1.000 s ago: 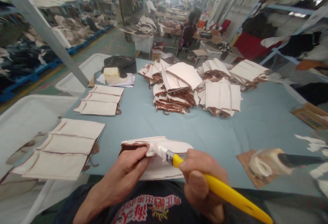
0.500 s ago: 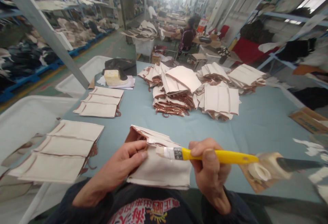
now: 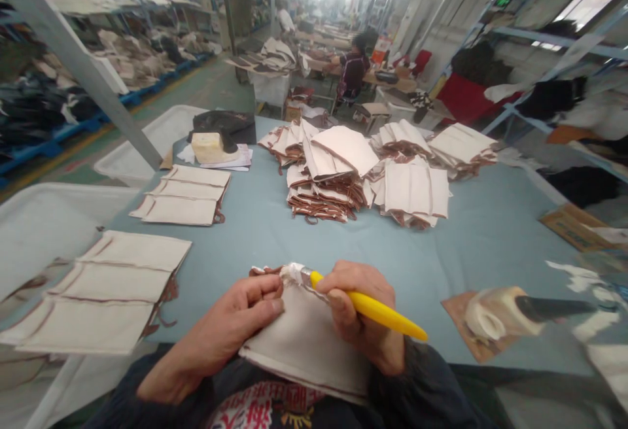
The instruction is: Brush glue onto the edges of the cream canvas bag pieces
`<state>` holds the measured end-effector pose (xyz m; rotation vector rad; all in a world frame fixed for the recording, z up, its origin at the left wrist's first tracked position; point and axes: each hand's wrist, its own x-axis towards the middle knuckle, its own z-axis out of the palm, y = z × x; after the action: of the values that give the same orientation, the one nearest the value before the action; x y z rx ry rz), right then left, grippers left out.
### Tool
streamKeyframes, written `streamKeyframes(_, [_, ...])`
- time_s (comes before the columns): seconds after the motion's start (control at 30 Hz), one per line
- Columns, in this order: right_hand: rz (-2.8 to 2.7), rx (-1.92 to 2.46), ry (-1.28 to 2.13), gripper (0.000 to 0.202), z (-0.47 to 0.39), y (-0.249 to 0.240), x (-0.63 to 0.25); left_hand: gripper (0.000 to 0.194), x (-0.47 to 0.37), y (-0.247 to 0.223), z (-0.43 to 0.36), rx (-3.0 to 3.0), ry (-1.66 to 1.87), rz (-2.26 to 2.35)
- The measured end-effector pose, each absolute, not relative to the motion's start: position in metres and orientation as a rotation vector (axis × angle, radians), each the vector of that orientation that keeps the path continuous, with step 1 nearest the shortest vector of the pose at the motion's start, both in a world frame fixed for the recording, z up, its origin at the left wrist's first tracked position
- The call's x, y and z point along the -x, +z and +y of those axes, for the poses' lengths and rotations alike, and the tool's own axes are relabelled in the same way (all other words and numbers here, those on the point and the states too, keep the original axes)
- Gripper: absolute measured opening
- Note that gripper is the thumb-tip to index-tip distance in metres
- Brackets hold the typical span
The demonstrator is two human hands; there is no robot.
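Note:
A cream fabric panel point(image 3: 304, 337) with brown edging lies at the table's near edge, close to my body. My left hand point(image 3: 240, 318) is closed on its upper left side, thumb on top and fingers at the brown edge. In my right hand point(image 3: 366, 308) is a paintbrush point(image 3: 383, 314) with a yellow handle, gripped between thumb and fingers. Its whitish bristles touch the panel's far edge beside my left fingertips. Part of the panel is hidden under my right hand.
Stacks of cream panels point(image 3: 338, 148) stand at the back of the blue-grey table point(image 3: 235, 246). Two flat panel sets lie left, one nearer point(image 3: 112, 285), one farther point(image 3: 184, 193). At right, a whitish glue-like container point(image 3: 505, 314) rests on brown board. A yellowish block point(image 3: 207, 148) sits back left.
The paintbrush has moved from above the panel's middle to its far edge, and its handle now slants toward me. My right hand moved left and the panel tilted.

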<state>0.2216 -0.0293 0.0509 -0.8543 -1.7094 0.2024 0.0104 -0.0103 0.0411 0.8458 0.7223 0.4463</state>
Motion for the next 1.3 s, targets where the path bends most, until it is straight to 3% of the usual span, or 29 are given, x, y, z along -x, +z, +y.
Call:
streamKeyframes(0.17, [-1.540,0.815,0.234,0.030,-0.035,0.046,-0.226,0.054,-0.006,0.036,-0.010,-0.814,0.457,0.783])
streamKeyframes(0.97, [-1.721,0.758,0.150,0.028,-0.032,0.045,-0.219,0.044,-0.004,0.043,-0.011,-0.754,0.496,0.715])
streamKeyframes(1.2, [-1.725,1.002,0.136,0.014,-0.022,0.037,-0.222,0.042,-0.002,0.041,-0.008,-0.777,0.520,0.737])
streamKeyframes(1.3, [-1.773,1.204,0.167,0.018,-0.025,0.021,-0.217,0.041,-0.003,0.040,-0.007,-0.774,0.536,0.755])
